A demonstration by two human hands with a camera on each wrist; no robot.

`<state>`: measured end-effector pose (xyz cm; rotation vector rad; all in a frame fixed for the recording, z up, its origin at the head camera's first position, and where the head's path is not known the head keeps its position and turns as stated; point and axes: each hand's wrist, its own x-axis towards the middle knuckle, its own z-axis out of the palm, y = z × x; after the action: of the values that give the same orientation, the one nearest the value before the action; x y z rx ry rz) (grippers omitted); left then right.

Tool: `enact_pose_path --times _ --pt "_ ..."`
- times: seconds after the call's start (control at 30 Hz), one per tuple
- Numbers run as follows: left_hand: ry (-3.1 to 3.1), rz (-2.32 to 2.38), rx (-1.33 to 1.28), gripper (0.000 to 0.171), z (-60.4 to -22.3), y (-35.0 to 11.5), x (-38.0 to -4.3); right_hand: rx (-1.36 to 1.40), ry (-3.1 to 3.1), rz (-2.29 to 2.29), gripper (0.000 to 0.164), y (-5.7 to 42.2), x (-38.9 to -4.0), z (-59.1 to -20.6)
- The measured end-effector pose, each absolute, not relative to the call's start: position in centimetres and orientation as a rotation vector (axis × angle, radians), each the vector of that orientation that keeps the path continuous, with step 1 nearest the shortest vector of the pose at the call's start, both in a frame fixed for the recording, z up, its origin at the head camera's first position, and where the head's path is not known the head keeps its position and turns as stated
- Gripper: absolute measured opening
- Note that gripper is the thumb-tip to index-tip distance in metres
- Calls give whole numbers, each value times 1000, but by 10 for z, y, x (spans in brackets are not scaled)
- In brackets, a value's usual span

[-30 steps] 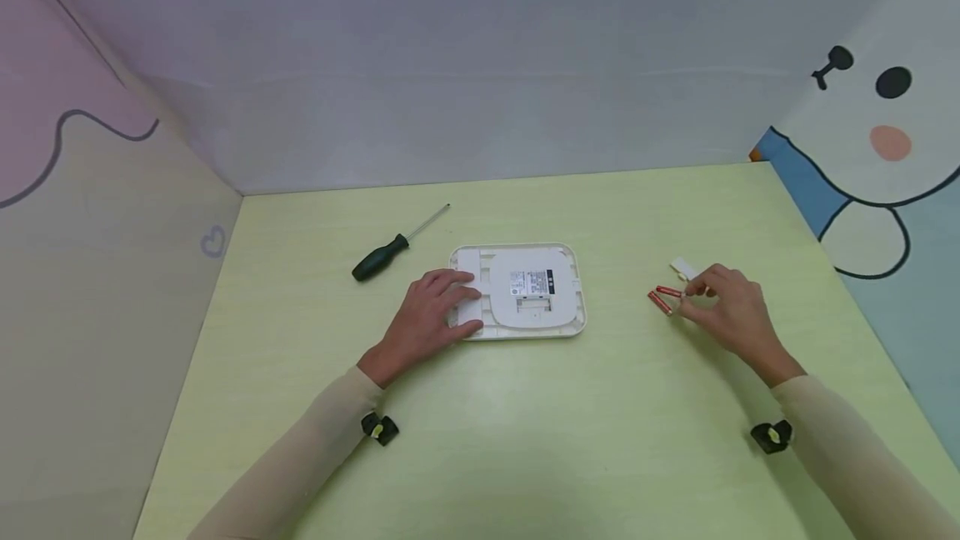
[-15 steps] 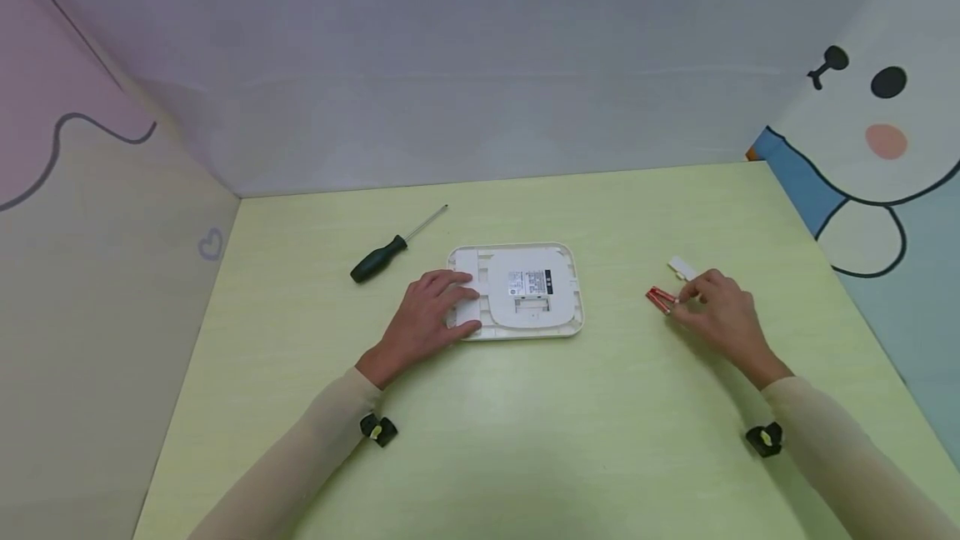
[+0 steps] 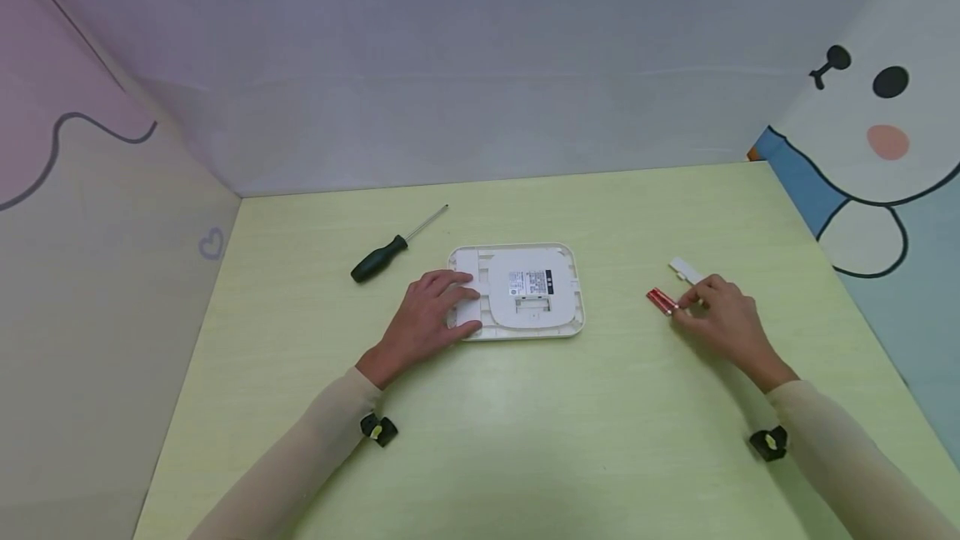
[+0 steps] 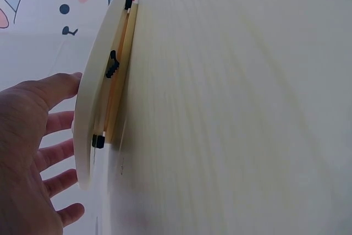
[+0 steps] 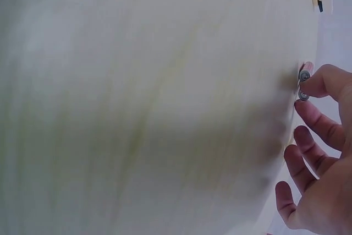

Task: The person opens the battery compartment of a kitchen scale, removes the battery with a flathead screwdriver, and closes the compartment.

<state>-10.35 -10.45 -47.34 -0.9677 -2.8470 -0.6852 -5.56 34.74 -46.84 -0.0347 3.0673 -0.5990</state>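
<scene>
A white rectangular device (image 3: 566, 307) lies on the table with its back up, showing a printed label and a small open recess. My left hand (image 3: 427, 311) rests on its left end, fingers spread over the surface; in the left wrist view the thumb touches the edge of the device (image 4: 88, 108). To the right, my right hand (image 3: 723, 319) pinches two red batteries (image 3: 662, 301) side by side between thumb and index finger. Their metal ends (image 5: 304, 75) show in the right wrist view, the other fingers loosely bent. A small white cover (image 3: 682, 268) lies just beyond the right hand, partly hidden by it.
A screwdriver (image 3: 381, 258) with a dark green handle lies behind the left hand, its shaft pointing to the back right. The pale yellow-green table (image 3: 525, 432) meets a plain wall (image 3: 480, 107) at the back, with printed side walls.
The two batteries, apart at their near ends a second ago, now lie side by side in the right fingers. The right hand has shifted slightly; the left hand and device have not moved.
</scene>
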Motion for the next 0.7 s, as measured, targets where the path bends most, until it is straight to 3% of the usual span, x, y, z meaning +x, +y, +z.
enact_pose_path --times 0.43,0.7 --pt "-2838 -673 -972 38 -474 -104 -105 -67 3081 -618 16 352 -55 -467" --pt "-2839 -669 -969 38 -475 -104 -104 50 3186 -649 18 359 -67 -459"
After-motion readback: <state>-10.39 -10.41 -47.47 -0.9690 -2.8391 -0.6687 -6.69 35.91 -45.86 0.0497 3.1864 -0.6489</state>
